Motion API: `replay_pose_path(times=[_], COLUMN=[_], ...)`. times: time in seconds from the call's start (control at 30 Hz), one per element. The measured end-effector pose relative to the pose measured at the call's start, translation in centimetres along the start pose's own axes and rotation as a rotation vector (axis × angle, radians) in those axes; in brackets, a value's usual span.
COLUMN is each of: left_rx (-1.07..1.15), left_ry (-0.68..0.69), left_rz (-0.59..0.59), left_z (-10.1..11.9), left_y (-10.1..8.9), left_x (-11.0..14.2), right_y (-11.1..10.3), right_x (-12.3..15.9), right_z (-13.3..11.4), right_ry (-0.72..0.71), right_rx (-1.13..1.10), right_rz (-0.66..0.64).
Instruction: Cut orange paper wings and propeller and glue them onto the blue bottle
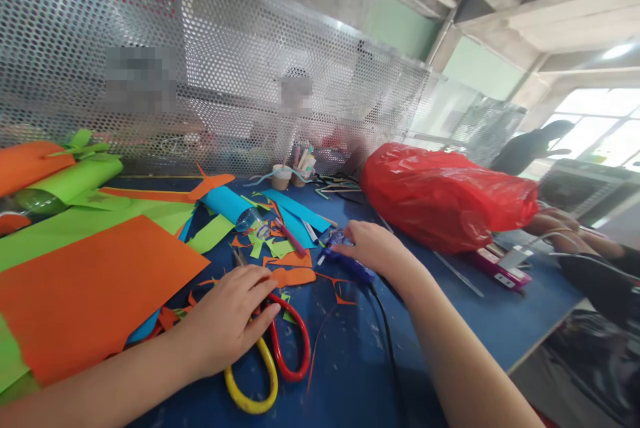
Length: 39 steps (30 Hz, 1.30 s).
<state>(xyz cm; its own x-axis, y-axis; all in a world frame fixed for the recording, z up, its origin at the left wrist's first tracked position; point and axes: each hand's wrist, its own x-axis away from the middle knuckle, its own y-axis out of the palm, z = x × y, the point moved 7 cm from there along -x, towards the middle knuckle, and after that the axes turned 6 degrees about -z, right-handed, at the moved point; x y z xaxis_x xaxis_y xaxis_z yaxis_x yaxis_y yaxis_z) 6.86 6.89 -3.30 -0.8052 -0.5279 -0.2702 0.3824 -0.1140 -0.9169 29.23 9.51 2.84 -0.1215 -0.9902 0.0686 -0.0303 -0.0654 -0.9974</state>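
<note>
My left hand (pixel 227 321) is curled over the middle of a pair of scissors (pixel 301 355) lying on the blue table. Their red and yellow handles stick out towards me, and the blade tips show past my knuckles. An orange paper cutout (pixel 293 277) lies against my left fingertips. My right hand (pixel 373 246) is closed on a translucent blue glue gun (pixel 350 265), whose black cord runs towards me. Between the hands and beyond them are paper scraps, a pink marker (pixel 290 238) and a bottle wrapped in blue paper (pixel 225 205).
Orange sheets (pixel 110 281) and green paper cover the left side. A green-wrapped bottle (pixel 70 181) lies at the back left. Cups (pixel 281 178) with pens stand by the perforated metal screen (pixel 225 81). A red plastic bag (pixel 440 195) and a power strip (pixel 500 271) are right, near another person's arm.
</note>
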Motion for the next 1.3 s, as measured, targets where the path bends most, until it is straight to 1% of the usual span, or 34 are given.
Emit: replay_pose_path(times=[0.07,0.13,0.17,0.23,0.33,0.47,0.57,0.67,0.73,0.83,0.97,1.13,1.3], left_rx=[0.015,0.023,0.024,0.028,0.029,0.033,0.031,0.009,-0.008,-0.027,-0.035,-0.004,0.018], left_ry=[-0.005,-0.002,-0.002,-0.005,-0.039,-0.091,-0.099,-0.077,-0.066,-0.061,-0.037,-0.031,-0.019], left_rz=[0.007,0.023,0.026,0.015,-0.019,-0.043,-0.067,-0.072,-0.069,-0.072,-0.073,-0.076,-0.077], left_z=[-0.1,-0.2,-0.2,-0.2,-0.4,-0.9,-1.0,-0.9,-0.8,-0.6,-0.4,-0.5,-0.5], left_y=[0.1,0.0,0.0,0.0,0.2,0.6,1.0,1.0,0.8,0.6,0.5,0.7,0.7], left_x=[0.1,0.2,0.2,0.2,0.2,0.3,0.2,0.2,0.2,0.2,0.1,0.0,-0.1], right_y=[1.2,2.3,2.6,2.9,2.1,-0.5,-1.4,-0.6,0.2,0.6,0.9,1.8,1.9], right_x=[-0.4,-0.6,-0.7,-0.7,-0.2,1.1,2.0,2.7,3.2,4.0,4.6,4.9,5.1], right_z=[1.2,1.5,1.4,1.2,0.8,0.4,-0.8,-2.6,-3.8,-4.8,-4.6,-3.9,-4.7], right_ry=[0.021,0.016,0.015,0.023,0.036,0.022,-0.042,-0.119,-0.175,-0.228,-0.177,-0.050,-0.065], right_rx=[0.052,0.078,0.081,0.070,0.008,-0.165,-0.352,-0.492,-0.570,-0.567,-0.509,-0.479,-0.430], right_rz=[-0.127,-0.236,-0.272,-0.304,-0.272,-0.112,-0.040,-0.068,-0.120,-0.143,-0.200,-0.335,-0.364])
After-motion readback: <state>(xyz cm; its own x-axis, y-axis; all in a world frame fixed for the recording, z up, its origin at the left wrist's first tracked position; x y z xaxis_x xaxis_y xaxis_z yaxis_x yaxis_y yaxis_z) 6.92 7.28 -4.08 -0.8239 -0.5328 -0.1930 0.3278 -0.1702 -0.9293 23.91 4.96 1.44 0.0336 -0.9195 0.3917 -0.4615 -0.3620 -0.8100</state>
